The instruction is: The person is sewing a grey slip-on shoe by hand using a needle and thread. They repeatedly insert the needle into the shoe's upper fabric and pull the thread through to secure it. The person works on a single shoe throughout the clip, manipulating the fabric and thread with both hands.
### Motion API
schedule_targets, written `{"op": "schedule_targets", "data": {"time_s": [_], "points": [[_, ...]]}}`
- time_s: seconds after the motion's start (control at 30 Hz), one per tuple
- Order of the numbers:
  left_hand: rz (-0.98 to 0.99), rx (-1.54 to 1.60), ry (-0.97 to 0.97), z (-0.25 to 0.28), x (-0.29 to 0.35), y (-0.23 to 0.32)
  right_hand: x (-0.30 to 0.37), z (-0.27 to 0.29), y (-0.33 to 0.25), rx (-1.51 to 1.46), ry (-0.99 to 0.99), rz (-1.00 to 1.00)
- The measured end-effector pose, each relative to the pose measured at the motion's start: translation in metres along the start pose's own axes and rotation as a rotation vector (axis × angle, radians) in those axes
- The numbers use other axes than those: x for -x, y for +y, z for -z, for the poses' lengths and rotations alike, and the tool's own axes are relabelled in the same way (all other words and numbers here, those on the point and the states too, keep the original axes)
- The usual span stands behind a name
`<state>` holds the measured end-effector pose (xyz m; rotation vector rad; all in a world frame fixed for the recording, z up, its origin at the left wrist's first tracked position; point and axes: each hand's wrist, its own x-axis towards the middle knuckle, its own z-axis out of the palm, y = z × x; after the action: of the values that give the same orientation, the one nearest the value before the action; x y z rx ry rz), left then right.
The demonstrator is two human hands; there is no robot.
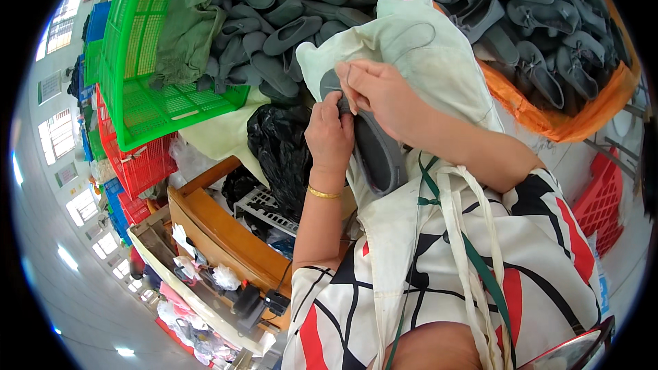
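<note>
A dark grey slip-on shoe (377, 151) lies on my lap, its opening up and its toe pointing away from me. My left hand (330, 133), with a gold bracelet at the wrist, grips its left edge near the toe, fingers closed. Over the toe, my right hand (373, 89) is closed in a pinch; whatever is between the fingertips is too small to make out. Beyond that hand, a thin thread-like line (433, 27) curves across the pale cloth (449, 62) under the shoe.
Many grey shoes (274, 34) fill a green plastic crate (137, 48) at the far left. An orange sack (528, 120) at the far right holds more, some with bows. A black plastic bag (277, 144) and a wooden table (233, 226) stand to my left.
</note>
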<state>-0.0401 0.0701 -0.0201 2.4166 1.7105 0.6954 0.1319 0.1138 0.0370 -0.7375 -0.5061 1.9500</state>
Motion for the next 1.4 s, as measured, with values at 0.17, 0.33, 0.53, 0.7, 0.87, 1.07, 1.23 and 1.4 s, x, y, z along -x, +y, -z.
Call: {"op": "schedule_targets", "data": {"time_s": [0.17, 0.33, 0.53, 0.7, 0.87, 1.07, 1.23, 1.4], "points": [[-0.154, 0.011, 0.01, 0.013, -0.019, 0.005, 0.019, -0.006, -0.014, -0.007, 0.031, 0.115], [-0.306, -0.04, -0.026, 0.036, -0.046, 0.006, 0.043, -0.019, -0.018, 0.117, -0.017, 0.293], [-0.245, 0.266, -0.174, 0.005, -0.003, 0.036, 0.102, 0.008, -0.003, 0.434, -0.052, 0.234], [0.049, 0.5, -0.465, 0.004, -0.001, 0.05, 0.097, 0.042, -0.021, 0.957, 0.079, 0.683], [0.211, 0.613, -0.388, 0.037, -0.013, 0.066, 0.104, 0.05, -0.062, 1.493, 0.095, 1.185], [0.427, 0.561, -0.599, 0.033, -0.021, 0.096, 0.12, 0.045, -0.057, 1.592, -0.027, 1.349], [0.47, 0.626, -0.579, 0.007, -0.003, 0.078, 0.148, 0.065, -0.083, 1.76, 0.087, 1.314], [0.771, 1.114, -0.608, 0.014, 0.003, 0.069, 0.212, 0.108, -0.147, 1.682, 0.369, 0.494]]}}
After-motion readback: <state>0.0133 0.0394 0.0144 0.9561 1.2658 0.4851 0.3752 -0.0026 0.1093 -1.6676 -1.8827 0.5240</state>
